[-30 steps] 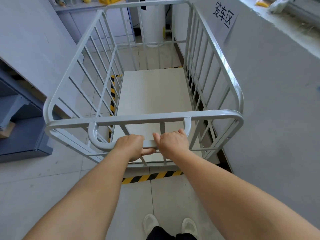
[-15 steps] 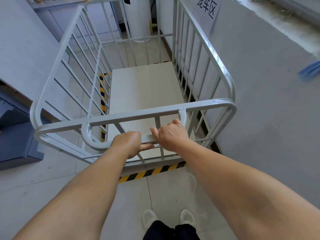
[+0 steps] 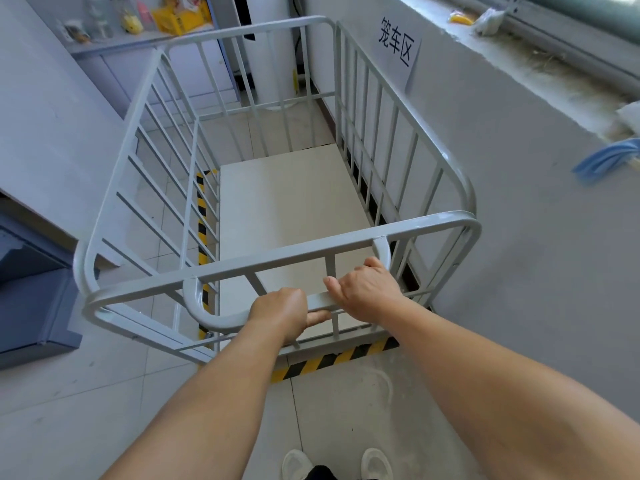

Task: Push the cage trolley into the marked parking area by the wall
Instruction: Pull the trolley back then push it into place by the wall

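The cage trolley (image 3: 221,268) is pale grey all over, its deck (image 3: 294,202) off-white. Below the left hand (image 3: 280,313) runs yellow-and-black striped floor tape (image 3: 332,360). Beyond the right hand (image 3: 363,289), a white sign (image 3: 398,46) (black characters) on the grey wall (image 3: 519,237).

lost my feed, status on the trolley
Left hand and right hand grip the handle. Cage trolley inside striped tape, beside wall. Nothing blocking.

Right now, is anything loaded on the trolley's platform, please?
No, the cage trolley has a bare pale platform with nothing resting on it.
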